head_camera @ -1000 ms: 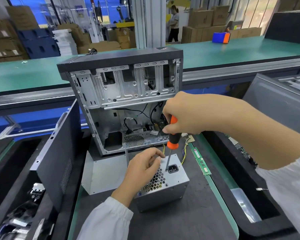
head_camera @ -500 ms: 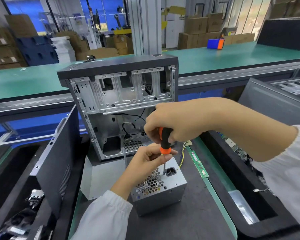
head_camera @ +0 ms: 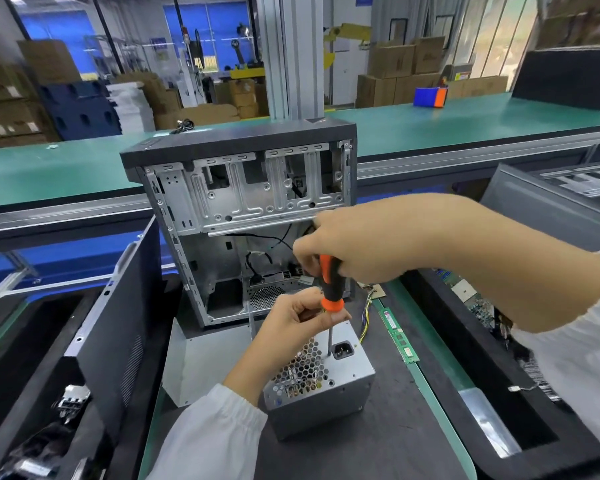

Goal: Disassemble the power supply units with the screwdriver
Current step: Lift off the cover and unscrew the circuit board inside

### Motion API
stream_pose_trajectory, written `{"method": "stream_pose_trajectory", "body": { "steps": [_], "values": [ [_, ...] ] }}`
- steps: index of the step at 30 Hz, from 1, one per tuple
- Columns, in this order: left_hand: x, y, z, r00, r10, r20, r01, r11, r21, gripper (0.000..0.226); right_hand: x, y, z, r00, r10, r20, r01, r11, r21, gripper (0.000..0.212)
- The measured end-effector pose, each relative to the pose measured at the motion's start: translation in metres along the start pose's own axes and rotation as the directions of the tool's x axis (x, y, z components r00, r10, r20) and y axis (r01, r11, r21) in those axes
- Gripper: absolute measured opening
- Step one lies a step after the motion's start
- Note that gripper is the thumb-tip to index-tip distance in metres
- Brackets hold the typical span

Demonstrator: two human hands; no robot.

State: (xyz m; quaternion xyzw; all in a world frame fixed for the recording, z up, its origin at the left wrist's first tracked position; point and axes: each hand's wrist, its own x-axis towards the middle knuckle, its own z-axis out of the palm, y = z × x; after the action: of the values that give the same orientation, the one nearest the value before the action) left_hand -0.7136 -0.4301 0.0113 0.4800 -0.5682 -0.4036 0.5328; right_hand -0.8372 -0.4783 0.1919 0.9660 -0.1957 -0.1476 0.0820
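Right now, from the head camera, my right hand [head_camera: 357,244] grips the orange-and-black screwdriver [head_camera: 330,284], tip on the grey metal power supply box [head_camera: 321,382] on the dark surface [head_camera: 388,452]. My left hand [head_camera: 298,318] pinches the shaft near the collar. If the tip sits crooked, I judge it could slip into the honeycomb grille [head_camera: 302,370]. An open grey computer case [head_camera: 243,220] stands close behind, crowding my wrist; a green memory stick [head_camera: 397,336] lies just beside.
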Motion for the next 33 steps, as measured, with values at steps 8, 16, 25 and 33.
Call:
{"method": "stream_pose_trajectory", "body": {
  "steps": [8, 16, 25, 33],
  "values": [
    [-0.002, 0.004, 0.000, 0.999, 0.017, 0.031, -0.018, 1.000, 0.025, 0.006, 0.006, -0.007, 0.006, 0.969, 0.231, -0.084, -0.231, 0.973, 0.008, 0.062],
    [0.000, 0.003, 0.002, 1.000, -0.003, 0.031, 0.003, 1.000, -0.013, 0.010, -0.007, 0.005, -0.004, 0.996, 0.075, 0.053, -0.078, 0.995, 0.065, 0.059],
    [0.000, 0.002, -0.001, 1.000, -0.006, 0.026, 0.006, 1.000, 0.000, 0.010, -0.005, 0.008, -0.001, 0.998, -0.021, 0.054, 0.016, 0.996, 0.084, 0.033],
    [0.001, -0.001, -0.004, 1.000, -0.018, 0.013, 0.018, 0.999, 0.033, 0.004, 0.007, 0.001, 0.003, 0.979, 0.173, -0.105, -0.183, 0.979, -0.094, 0.050]
  ]
}}
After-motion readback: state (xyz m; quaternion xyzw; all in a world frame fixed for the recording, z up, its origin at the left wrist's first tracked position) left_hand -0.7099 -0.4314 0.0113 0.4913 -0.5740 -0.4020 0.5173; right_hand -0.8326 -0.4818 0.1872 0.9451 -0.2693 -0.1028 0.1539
